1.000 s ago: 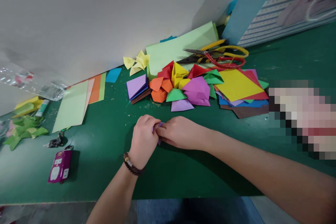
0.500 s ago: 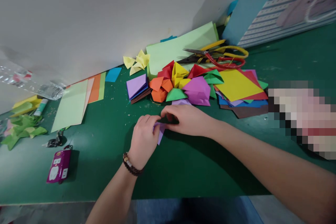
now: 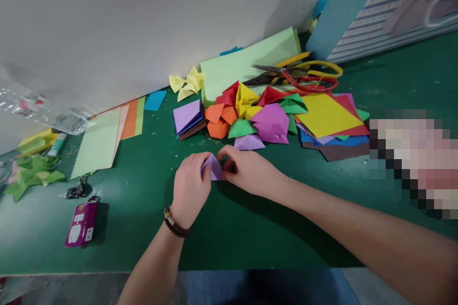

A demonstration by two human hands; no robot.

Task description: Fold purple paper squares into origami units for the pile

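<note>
Between my hands is a small folded purple paper (image 3: 214, 169), raised to a peak in the middle. My left hand (image 3: 191, 183) pinches its left side with thumb and fingers. The right corner is pinched by my right hand (image 3: 250, 170), with its thumb and index finger curled together. Just beyond my hands lie folded paper pieces: a light purple one (image 3: 249, 142), a magenta one (image 3: 272, 124), an orange one (image 3: 219, 121), green ones and a yellow one (image 3: 245, 100). A stack of folded squares (image 3: 188, 118), purple on top, sits at their left.
Red-handled scissors (image 3: 315, 85) and another yellow-handled pair rest on pale green paper (image 3: 246, 66) by the wall. Right of the folded pieces is a stack of coloured sheets (image 3: 327, 114). To the left are more paper sheets (image 3: 96, 145), a purple box (image 3: 82, 223) and a plastic bottle (image 3: 46, 112).
My right hand has moved slightly down and left, and my left hand slightly left. The purple paper has turned, and more of its folded face shows between my fingers.
</note>
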